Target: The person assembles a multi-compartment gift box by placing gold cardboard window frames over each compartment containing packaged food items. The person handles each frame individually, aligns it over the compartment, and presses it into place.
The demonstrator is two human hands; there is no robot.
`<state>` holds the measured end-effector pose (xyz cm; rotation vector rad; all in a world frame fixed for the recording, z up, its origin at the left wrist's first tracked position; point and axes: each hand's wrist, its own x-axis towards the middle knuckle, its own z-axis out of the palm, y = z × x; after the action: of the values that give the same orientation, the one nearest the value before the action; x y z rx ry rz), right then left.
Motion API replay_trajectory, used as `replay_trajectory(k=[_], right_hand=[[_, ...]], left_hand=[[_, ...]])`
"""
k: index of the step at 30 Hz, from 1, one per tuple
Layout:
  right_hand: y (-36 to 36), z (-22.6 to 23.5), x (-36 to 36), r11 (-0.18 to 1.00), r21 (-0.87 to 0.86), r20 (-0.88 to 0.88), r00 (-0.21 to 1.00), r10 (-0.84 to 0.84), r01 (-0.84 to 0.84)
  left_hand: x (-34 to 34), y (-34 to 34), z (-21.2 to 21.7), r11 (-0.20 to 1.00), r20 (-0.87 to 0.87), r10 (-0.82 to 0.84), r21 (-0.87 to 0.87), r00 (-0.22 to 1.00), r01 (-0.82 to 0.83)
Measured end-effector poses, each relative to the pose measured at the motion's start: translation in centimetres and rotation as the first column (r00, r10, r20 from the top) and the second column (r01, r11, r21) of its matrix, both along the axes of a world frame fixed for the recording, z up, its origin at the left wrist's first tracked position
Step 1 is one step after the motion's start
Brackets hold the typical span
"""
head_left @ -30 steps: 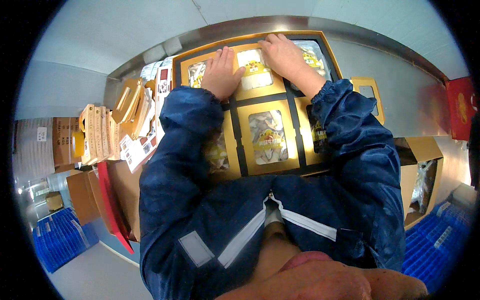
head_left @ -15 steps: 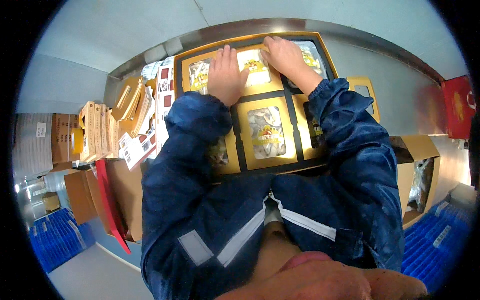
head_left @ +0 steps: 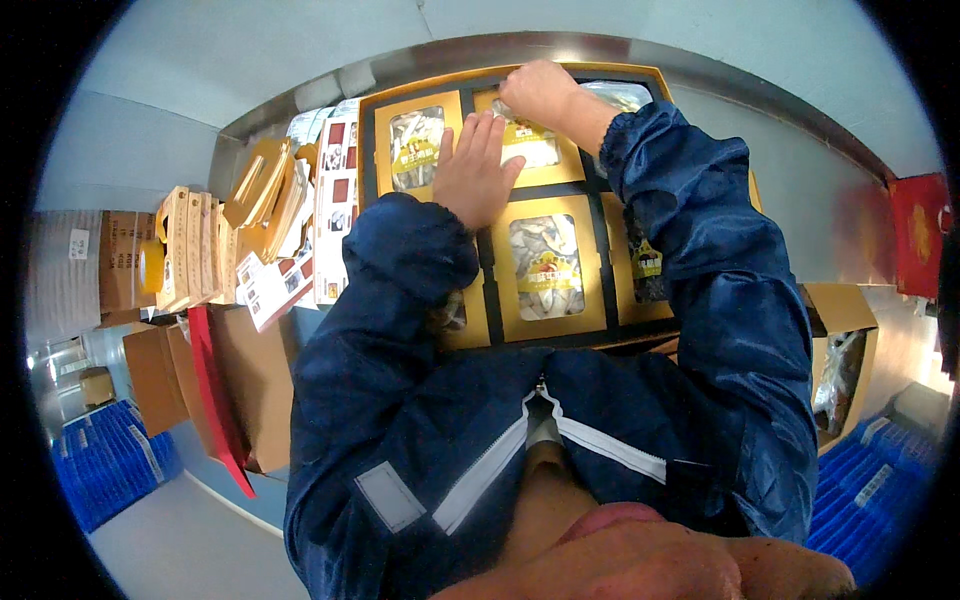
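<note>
A large gift box (head_left: pixel 368 130) with a black divided insert lies in front of me, filled with gold cartons. Through their clear windows, pale dried pieces show in the far-left carton (head_left: pixel 415 150) and the near-middle carton (head_left: pixel 546 270). My left hand (head_left: pixel 475 175) rests flat, fingers stretched, across the divider and the left edge of the far-middle carton (head_left: pixel 545 158). At that carton's far edge, my right hand (head_left: pixel 543 95) is curled closed; its fingertips are hidden. Beside it, a clear pack (head_left: pixel 620 97) without a gold front sits in the far-right compartment.
Left of the gift box lie printed sheets (head_left: pixel 335 200), stacked folded gold cartons (head_left: pixel 265 190) and a yellow tape roll (head_left: pixel 151 266). Open cardboard boxes stand at lower left (head_left: pixel 240 380) and right (head_left: pixel 845 320). A red box (head_left: pixel 918 235) is at far right.
My right hand has curled its fingers and moved left along the far-middle carton's far edge. My left hand has slid nearer to me. The gift box appears slightly further right in view.
</note>
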<state>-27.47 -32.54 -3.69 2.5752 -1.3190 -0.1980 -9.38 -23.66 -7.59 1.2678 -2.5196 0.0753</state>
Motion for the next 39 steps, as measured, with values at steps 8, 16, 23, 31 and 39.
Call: replay_trajectory(k=[8, 16, 23, 31, 39], right_hand=[[0.8, 0.1, -0.1, 0.999, -0.005, 0.128, 0.991, 0.046, -0.045], [1.0, -0.8, -0.1, 0.996, -0.081, 0.141, 0.989, 0.048, -0.037], [1.3, -0.9, -0.7, 0.987, -0.137, 0.187, 0.98, -0.063, 0.09], [0.1, -0.1, -4.7, 0.901, 0.164, 0.37, 0.821, -0.434, 0.402], [0.5, 0.0, -2.4, 0.95, 0.053, 0.18, 0.932, -0.313, 0.309]], left_hand=[[0.0, 0.1, 0.3, 0.999, 0.009, 0.01, 0.034, 1.0, -0.01], [0.0, 0.0, 0.2, 0.999, 0.032, 0.011, 0.045, 0.999, -0.012], [-0.3, 0.0, 0.2, 0.997, 0.028, 0.01, 0.079, 1.0, -0.012], [0.0, -0.1, 0.0, 1.0, -0.025, 0.017, 0.021, 1.0, -0.017], [-0.3, -0.3, -0.1, 0.999, -0.008, -0.006, -0.035, 1.0, 0.005]])
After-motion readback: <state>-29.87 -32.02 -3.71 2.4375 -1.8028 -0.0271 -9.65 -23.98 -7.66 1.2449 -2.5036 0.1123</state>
